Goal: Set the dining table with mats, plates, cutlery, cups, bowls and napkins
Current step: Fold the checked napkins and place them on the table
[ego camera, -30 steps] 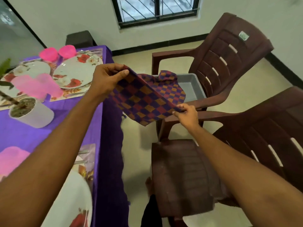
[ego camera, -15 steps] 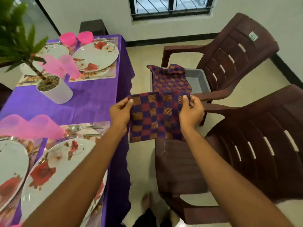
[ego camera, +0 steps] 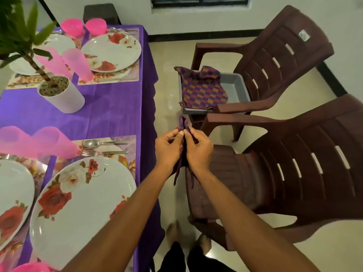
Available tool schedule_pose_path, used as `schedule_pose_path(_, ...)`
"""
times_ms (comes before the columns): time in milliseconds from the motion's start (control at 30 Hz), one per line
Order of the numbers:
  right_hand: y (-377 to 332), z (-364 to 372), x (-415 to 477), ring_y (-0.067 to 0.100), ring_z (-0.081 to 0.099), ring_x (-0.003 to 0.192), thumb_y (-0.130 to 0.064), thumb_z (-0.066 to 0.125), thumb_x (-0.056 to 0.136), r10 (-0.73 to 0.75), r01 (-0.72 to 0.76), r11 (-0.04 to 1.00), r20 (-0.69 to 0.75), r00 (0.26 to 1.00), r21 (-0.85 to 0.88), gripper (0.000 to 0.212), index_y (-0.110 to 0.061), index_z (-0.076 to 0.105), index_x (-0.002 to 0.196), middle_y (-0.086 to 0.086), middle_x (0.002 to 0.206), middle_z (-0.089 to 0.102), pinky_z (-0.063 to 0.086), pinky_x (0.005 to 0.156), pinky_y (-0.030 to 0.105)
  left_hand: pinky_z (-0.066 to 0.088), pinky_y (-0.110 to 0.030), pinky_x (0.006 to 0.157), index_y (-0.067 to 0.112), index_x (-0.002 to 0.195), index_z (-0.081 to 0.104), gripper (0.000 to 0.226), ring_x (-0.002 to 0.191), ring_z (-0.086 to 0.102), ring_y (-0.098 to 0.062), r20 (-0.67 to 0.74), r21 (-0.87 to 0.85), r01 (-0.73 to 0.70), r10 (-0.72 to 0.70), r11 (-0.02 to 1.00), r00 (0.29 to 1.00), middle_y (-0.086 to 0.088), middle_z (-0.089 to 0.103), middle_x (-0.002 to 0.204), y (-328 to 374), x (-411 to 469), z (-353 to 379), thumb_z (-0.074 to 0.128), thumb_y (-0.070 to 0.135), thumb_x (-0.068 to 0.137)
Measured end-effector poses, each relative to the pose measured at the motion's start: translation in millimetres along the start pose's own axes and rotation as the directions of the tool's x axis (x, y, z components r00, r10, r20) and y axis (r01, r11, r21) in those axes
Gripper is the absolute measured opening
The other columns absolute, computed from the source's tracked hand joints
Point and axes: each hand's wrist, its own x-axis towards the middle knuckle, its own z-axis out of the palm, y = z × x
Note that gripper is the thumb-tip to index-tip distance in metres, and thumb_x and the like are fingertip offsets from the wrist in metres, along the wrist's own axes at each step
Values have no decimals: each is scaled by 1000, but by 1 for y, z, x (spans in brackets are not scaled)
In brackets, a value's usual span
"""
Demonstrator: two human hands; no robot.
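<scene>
Table [ego camera: 110,112] with purple cloth fills 8 to 11 o'clock; the cloth edge hangs down just beside the left forearm. On it are floral plates [ego camera: 82,193] on mats [ego camera: 117,148], pink cups [ego camera: 76,65], a spoon [ego camera: 94,143] and fork [ego camera: 92,153] above the near plate, and a white pot [ego camera: 62,95] with a plant at 10. Pale tiled floor [ego camera: 169,75], white wall [ego camera: 133,14] with dark skirting, window [ego camera: 198,1] at 12.

Two brown plastic chairs: near chair [ego camera: 294,163] at 3, far chair [ego camera: 284,48] at 1, armrests just beside each other. A grey tray [ego camera: 235,87] sits on the far chair's seat, with a spare napkin [ego camera: 202,89] lying in it and over its front rim.

Left hand [ego camera: 169,148] and right hand [ego camera: 198,150] meet at centre, off the table edge, over the near chair's front corner. Each pinches the checked napkin [ego camera: 183,124] between thumb and fingertips. The cloth is folded narrow and seen edge-on, its top poking above the fingers and the rest hanging between the wrists.

Open room: a floor strip between table edge and chairs, running to 12. Bare feet [ego camera: 172,230] stand in it at 6.
</scene>
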Motion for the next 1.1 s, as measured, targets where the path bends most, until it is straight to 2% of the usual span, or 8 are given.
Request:
schedule_pose_path(300, -6, 11, -7, -2, 65, 109, -20, 55, 103, 111, -126, 988, 150, 982, 92, 31, -29, 62, 132, -11, 116, 70, 53, 91, 16, 58, -42, 91, 16, 120, 70, 24, 101, 71, -14, 26, -1, -76, 76, 997, 997, -1, 74, 109, 8, 3, -8, 62, 18, 97)
schedule_pose_path(467, 2, 16, -17, 0, 60, 117, -21, 53, 103, 111, -98, 993, 258, 960, -66, 55, -38, 34, 152, -7, 133, 63, 52, 96, 20, 58, -28, 89, 19, 114, 73, 20, 97, 70, -5, 34, 41, -154, 153, 987, 988, 8, 74, 100, 12, -2, -7, 63, 18, 96)
schedule_pose_path(567, 5, 20, -15, 2, 65, 105, -20, 53, 103, 101, -96, 995, 180, 978, -33, 41, -23, 42, 142, -4, 120, 67, 56, 87, 22, 52, -20, 91, 22, 118, 71, 24, 102, 67, -1, 135, 147, -242, 222, 959, 966, 12, 72, 105, 18, -7, -4, 64, 25, 96)
schedule_pose_path(667, 4, 16, 3, 8, 64, 108, -9, 47, 104, 264, -274, 959, 125, 956, 73, 33, -17, 50, 135, -1, 120, 66, 54, 90, 28, 52, -22, 92, 24, 120, 70, 26, 106, 64, 0, 199, 253, -345, 300, 904, 933, 14, 70, 111, 13, 3, -17, 66, 27, 94)
schedule_pose_path(800, 1, -6, 36, 18, 65, 111, 3, 43, 101, 437, -470, 864, 192, 879, 184, 42, -27, 60, 124, -1, 120, 69, 55, 96, 41, 53, -29, 93, 24, 124, 55, 38, 121, 53, -10, 17, 180, -95, 93, 979, 995, 6, 58, 129, -7, 31, -48, 72, 21, 90)
schedule_pose_path(900, -5, -27, 52, 21, 70, 99, 7, 43, 99, 480, -577, 745, 331, 812, 336, 40, -18, 61, 124, 3, 110, 72, 59, 84, 37, 46, -33, 104, 21, 144, 38, 65, 127, 48, -12, 197, 85, 109, -124, 990, 973, 2, 49, 143, -18, 48, -62, 72, 21, 89)
schedule_pose_path(1000, 0, -38, 60, 23, 70, 98, 5, 46, 99, 513, -639, 668, 386, 767, 381, 36, -14, 61, 126, 7, 111, 72, 60, 79, 35, 43, -46, 109, 10, 130, 60, 35, 95, 68, -2, 387, 65, 116, -132, 991, 913, -3, 68, 120, -19, 45, -57, 62, 14, 95)
schedule_pose_path(1100, 12, -40, 66, 26, 69, 100, -1, 55, 98, 583, -669, 620, 329, 742, 410, 39, -17, 55, 134, 10, 117, 71, 60, 81, 41, 58, -38, 90, 16, 107, 71, 15, 93, 72, -12, 258, 56, 132, -142, 990, 956, 2, 76, 101, -21, 42, -45, 61, 23, 98)
